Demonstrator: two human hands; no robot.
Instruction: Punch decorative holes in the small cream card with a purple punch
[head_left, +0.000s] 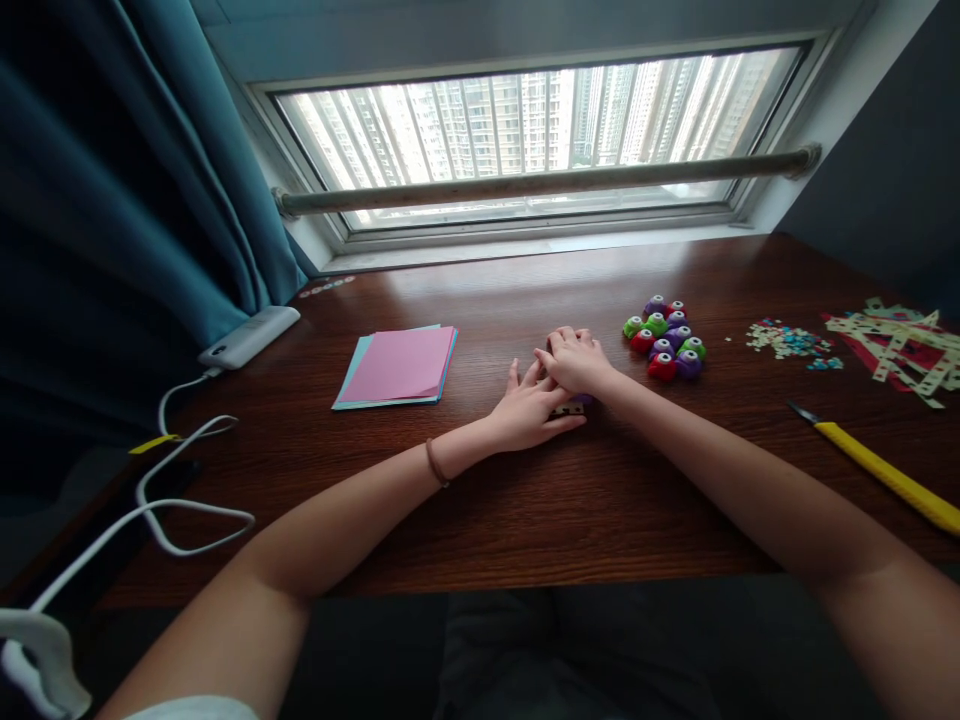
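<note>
My left hand (529, 410) rests low over the table, its fingers spread and its thumb stretched out to the right. Overlapping its fingertips, my right hand (576, 362) bends its fingers and presses down from above. Beneath the palms shows a sliver of a purple craft punch (585, 398), mostly hidden. A pale paper strip (568, 409) with dark holes sticks out below it, by the left thumb. Just right of my right hand stands a cluster of small craft punches (664, 340) in red, green and purple with white round tops.
Stacked pink and blue paper (401, 365) lies to the left. At right are tiny paper cut-outs (791, 340), punched paper strips (900, 345) and a yellow-handled craft knife (885, 470), blade exposed. A white power bank (251, 337) with a looped cable (187, 505) sits far left.
</note>
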